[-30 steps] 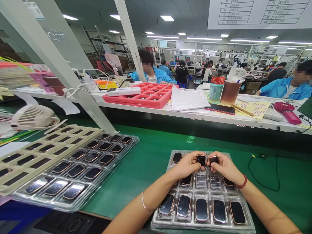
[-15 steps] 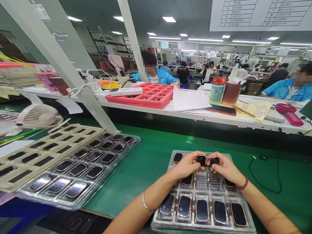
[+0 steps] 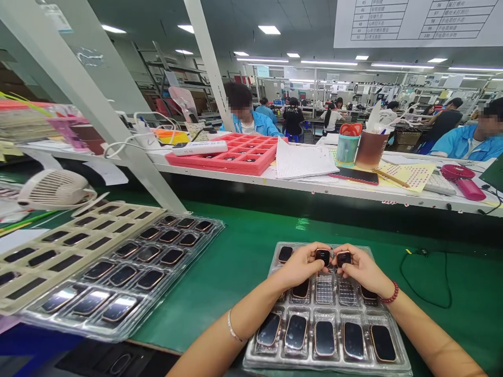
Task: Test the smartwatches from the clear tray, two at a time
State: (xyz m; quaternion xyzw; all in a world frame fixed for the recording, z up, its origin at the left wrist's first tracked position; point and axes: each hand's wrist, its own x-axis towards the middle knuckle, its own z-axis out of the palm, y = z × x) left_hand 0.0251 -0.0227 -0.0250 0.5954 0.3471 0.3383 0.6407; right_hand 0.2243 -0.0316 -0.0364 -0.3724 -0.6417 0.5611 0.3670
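Note:
My left hand [image 3: 305, 266] is closed on a smartwatch body [image 3: 323, 256] with a dark screen and a gold rim, its thumb at the lower edge. Close beside it, my right hand [image 3: 358, 268] grips a second, similar smartwatch body [image 3: 343, 258]. Faint light marks show on both screens. Both hands are held over the far part of a clear plastic tray [image 3: 248, 361]. Several watch bodies fill its front row, such as this one [image 3: 325, 338]. Two pockets below my hands hold no watch, and my hands hide part of the far row.
At left lie another clear tray [image 3: 135, 327] with several watches and a beige tray [image 3: 8, 308]. A white fan [image 3: 55, 189] stands behind them. The shelf [image 3: 236, 177] carries a red foam tray [image 3: 255, 166], papers and cups. A black cable [image 3: 424, 302] lies on the right. Co-workers sit beyond.
The view has shifted slightly. Both hands keep hold of the two smartwatch bodies over the tray, with my left thumb now a little higher on its screen.

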